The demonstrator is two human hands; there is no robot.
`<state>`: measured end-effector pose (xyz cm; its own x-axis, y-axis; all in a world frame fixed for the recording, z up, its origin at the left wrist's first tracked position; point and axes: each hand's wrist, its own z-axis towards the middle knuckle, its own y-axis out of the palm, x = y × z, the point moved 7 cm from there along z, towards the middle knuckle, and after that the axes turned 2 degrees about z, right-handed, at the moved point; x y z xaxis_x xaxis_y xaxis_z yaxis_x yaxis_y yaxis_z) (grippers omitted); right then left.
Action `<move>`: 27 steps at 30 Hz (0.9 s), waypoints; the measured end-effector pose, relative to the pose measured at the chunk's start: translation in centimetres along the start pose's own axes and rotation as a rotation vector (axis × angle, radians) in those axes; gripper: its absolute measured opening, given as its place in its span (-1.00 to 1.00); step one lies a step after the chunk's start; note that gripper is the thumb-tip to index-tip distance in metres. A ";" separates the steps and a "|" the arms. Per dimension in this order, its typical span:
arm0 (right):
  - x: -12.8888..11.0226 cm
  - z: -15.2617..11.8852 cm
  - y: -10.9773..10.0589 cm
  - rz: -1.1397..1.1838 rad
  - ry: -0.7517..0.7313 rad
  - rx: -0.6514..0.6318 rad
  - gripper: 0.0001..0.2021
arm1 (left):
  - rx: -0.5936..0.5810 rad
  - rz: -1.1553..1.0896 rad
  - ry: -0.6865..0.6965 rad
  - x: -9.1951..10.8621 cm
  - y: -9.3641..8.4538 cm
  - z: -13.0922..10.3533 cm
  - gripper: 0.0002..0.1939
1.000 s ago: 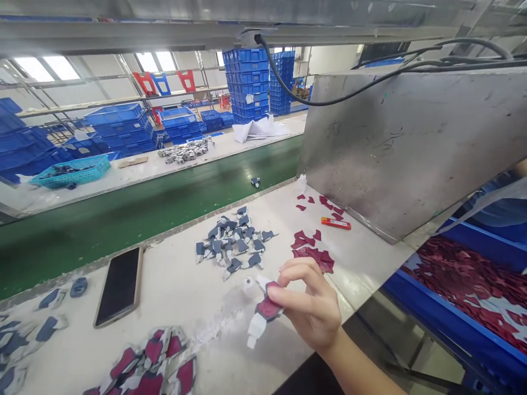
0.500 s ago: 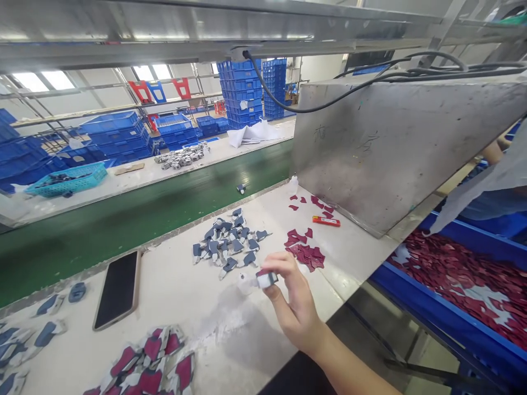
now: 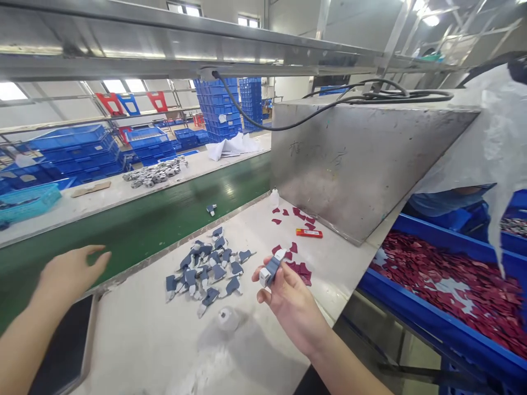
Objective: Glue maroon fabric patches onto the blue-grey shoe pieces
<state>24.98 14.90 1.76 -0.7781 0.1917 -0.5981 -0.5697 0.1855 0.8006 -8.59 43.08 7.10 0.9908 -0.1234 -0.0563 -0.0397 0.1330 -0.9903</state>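
My right hand [image 3: 288, 302] holds a small grey-blue and white piece [image 3: 272, 268] between thumb and fingers, above the white table [image 3: 140, 329]. At the left, my left hand [image 3: 69, 274] is raised with thumb and forefinger apart and nothing between them, over the phone [image 3: 68, 343] and the green belt's edge. A pile of grey-blue and white pieces [image 3: 206, 269] lies left of my right hand. Behind that hand are dark red flat pieces [image 3: 303, 272], partly covered by it. A small white bottle [image 3: 228, 318] stands in front of the pile.
A red lighter-like object [image 3: 309, 233] lies by the metal box [image 3: 341, 164]. Blue bins of dark red pieces [image 3: 448, 285] stand at the right. Beyond the green belt [image 3: 164, 219] are grey pieces [image 3: 156, 171] and a teal basket [image 3: 31, 204]. A cable hangs above.
My left hand has come into view at the left. My right hand has turned the held piece, so its grey-blue side shows. The view has shifted, and the near red-and-white pile is out of frame.
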 end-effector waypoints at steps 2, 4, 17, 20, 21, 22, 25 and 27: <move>0.0 0.5 -0.2 0.063 0.030 0.007 -0.68 | -0.031 -0.018 0.128 4.7 2.1 3.7 -0.49; 0.2 0.8 -0.1 0.131 0.080 -0.004 -0.66 | -0.034 -0.050 0.239 9.0 3.5 6.5 -0.47; 0.5 1.7 0.2 0.223 0.183 0.047 -0.69 | -0.201 -0.191 0.399 18.7 11.0 12.3 -0.57; 1.1 1.5 -0.1 0.289 0.234 0.101 -0.71 | -0.184 -0.215 0.381 17.9 11.4 12.0 -0.57; 1.3 1.5 -0.2 0.312 0.252 0.109 -0.71 | -0.176 -0.228 0.378 17.6 11.4 11.9 -0.57; 1.5 1.4 -0.2 0.329 0.262 0.107 -0.72 | -0.171 -0.243 0.375 17.5 11.4 11.7 -0.58; 1.7 1.3 0.3 0.337 0.276 0.035 -0.76 | -0.175 -0.309 0.365 17.3 11.3 10.9 -0.59; 1.7 1.0 0.6 0.326 0.285 -0.023 -0.76 | -0.176 -0.377 0.357 17.5 11.1 10.2 -0.59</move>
<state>23.55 16.36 1.20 -0.9585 -0.0382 -0.2825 -0.2851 0.1367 0.9487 9.65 52.43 -3.63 0.8363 -0.4606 0.2975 0.2582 -0.1478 -0.9547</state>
